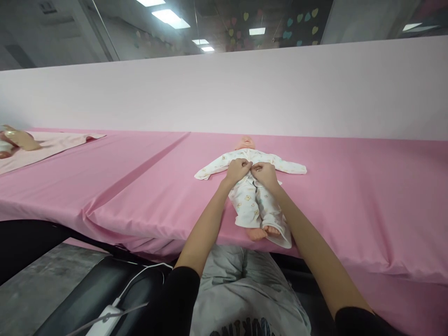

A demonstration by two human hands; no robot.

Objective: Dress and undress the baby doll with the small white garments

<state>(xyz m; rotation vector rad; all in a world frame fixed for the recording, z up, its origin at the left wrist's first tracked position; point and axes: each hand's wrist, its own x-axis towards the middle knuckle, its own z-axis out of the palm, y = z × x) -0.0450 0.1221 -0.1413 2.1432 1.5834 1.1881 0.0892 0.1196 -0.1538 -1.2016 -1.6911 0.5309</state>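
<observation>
1. A baby doll [245, 142] lies on its back in the middle of a pink worktop [353, 200]. Its feet point at the front edge and sit close to it.
2. The doll wears a white baby suit [249, 210] with little bears on it.
3. The left hand [237, 170] and the right hand [266, 175] are side by side on the chest of the suit. Each grip looks narrow, with the fingers pinched on the front of the suit. The fingers hide just how much cloth they hold.
4. A loose pinch could let the cloth slip away.
5. A hard pull could slide the doll on the smooth pink cover, and it could drop off the front edge.
6. Far to the left, another doll [7, 144] lies on a pale pink mat [59, 149].
</observation>
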